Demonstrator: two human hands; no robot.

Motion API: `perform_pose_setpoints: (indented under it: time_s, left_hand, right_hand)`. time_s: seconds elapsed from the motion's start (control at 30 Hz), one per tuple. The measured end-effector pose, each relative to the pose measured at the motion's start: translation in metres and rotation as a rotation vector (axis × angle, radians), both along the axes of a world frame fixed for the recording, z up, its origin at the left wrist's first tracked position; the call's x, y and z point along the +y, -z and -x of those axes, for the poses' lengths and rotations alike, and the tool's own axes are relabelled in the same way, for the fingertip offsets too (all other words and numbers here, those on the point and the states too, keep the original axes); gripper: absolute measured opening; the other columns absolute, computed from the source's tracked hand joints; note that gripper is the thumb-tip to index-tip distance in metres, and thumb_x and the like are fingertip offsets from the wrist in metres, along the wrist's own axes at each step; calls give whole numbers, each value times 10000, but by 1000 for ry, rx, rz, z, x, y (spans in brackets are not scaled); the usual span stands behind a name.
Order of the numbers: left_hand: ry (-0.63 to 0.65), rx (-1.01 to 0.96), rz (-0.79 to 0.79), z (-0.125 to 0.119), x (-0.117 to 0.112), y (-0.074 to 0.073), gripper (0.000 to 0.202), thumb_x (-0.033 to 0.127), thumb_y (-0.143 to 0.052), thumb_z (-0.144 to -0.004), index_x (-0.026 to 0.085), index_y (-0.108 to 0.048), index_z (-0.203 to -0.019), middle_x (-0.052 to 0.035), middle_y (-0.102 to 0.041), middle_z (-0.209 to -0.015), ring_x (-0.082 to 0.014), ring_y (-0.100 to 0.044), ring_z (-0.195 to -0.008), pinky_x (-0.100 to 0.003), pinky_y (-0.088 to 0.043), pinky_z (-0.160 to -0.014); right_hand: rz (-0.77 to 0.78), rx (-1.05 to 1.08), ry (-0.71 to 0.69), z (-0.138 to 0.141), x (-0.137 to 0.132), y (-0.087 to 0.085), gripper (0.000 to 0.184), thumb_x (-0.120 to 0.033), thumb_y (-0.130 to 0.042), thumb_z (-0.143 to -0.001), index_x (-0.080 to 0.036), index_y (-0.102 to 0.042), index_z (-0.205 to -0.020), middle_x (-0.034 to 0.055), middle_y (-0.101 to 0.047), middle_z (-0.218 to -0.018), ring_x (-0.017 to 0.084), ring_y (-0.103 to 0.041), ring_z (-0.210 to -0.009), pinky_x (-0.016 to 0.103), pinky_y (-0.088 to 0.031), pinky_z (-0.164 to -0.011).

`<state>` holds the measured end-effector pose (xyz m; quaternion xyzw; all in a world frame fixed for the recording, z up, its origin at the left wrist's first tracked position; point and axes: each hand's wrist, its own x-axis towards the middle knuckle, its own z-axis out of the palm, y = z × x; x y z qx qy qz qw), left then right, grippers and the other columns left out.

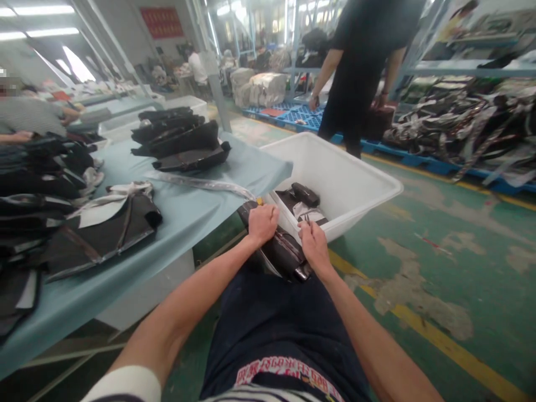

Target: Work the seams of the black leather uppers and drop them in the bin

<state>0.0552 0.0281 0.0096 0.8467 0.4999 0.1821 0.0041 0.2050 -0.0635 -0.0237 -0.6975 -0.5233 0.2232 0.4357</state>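
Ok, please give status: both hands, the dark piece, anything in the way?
Left hand closed on dark piece. Right hand pinched beside it; grip contents unclear. White bin just beyond, blue-covered table at left, both close.

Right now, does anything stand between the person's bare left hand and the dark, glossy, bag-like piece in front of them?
Nothing visible does: the bare left hand is on the dark, glossy, bag-like piece. The open white plastic tub stands just beyond the piece, not between them.
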Motion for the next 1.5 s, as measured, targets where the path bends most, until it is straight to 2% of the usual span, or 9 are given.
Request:
perform_pose_setpoints:
  time_s: [0.1,0.23,0.37,0.5,0.67,0.9,1.1,1.3,1.5]
  left_hand:
    - [-88,-46,-12,-3,13,-18,519,231,-215,-1141,197,-723,-1041,-118,-793,-983,-259,-736,-911,-370,-511,-802]
    - [-46,-33,-69,-13,10,-37,426,333,-295,-1149,217,-700,-1215,-147,-762,-1257,-306,-685,-1206,-442,-478,-1030]
    - [31,82,-3,-15,-8,-19,313,334,-462,-1091,204,-743,-1138,-182,-770,-1196,-344,-684,-1175,-498,-468,-1058]
    - [18,169,52,-9,-13,-1,380,314,-392,-1107,205,-753,-1059,-169,-780,-1152,-328,-711,-1122,-491,-489,-1018]
    - [0,217,85,-4,-5,-6,426,287,-343,-1109,196,-759,-1104,-145,-789,-1161,-323,-726,-1125,-468,-501,-987]
    - [19,286,182,-2,3,-4,479,325,-311,-1109,178,-766,-1139,-170,-787,-1251,-349,-710,-1220,-509,-465,-1079]
    - [159,351,356,-2,27,-11,329,462,-598,-995,203,-798,-965,-126,-850,-1060,-355,-798,-1059,-456,-540,-970]
    - [340,366,379,1,18,-14,578,417,-304,-1128,188,-798,-937,-157,-850,-1063,-351,-818,-1071,-479,-558,-991]
    - [369,460,442,-7,18,-21,647,442,-311,-1121,148,-850,-916,-214,-844,-978,-394,-844,-971,-482,-633,-838]
  right_hand:
    - [10,89,26,-1,-3,1,438,-521,-333,-1001,-223,-654,-987,91,-729,-825,257,-671,-777,341,-514,-712]
    - [34,156,42,-2,-2,7,443,-538,-346,-1000,-235,-668,-987,72,-715,-806,261,-666,-801,331,-503,-703]
    - [48,198,42,0,1,12,431,-529,-342,-1009,-245,-665,-982,83,-730,-836,271,-670,-807,347,-503,-708]
    - [10,185,27,3,1,8,364,-541,-393,-1005,-284,-601,-853,85,-739,-816,285,-674,-784,375,-509,-726]
    - [-31,122,39,14,7,8,328,-444,-379,-1023,-275,-586,-834,90,-764,-825,272,-720,-802,352,-510,-746]
    - [64,-8,-37,23,12,30,283,-326,-417,-1046,-214,-661,-958,154,-801,-974,323,-763,-974,356,-450,-802]
    - [120,-51,-91,16,7,42,408,-414,-314,-1102,-233,-673,-1036,134,-812,-1074,303,-770,-1024,349,-468,-821]
    - [103,92,-32,19,-5,36,475,-567,-312,-1088,-283,-671,-959,67,-813,-961,269,-781,-944,327,-488,-812]
    - [108,143,-23,22,-9,40,474,-595,-351,-1084,-296,-684,-929,33,-765,-810,258,-738,-791,324,-458,-744]
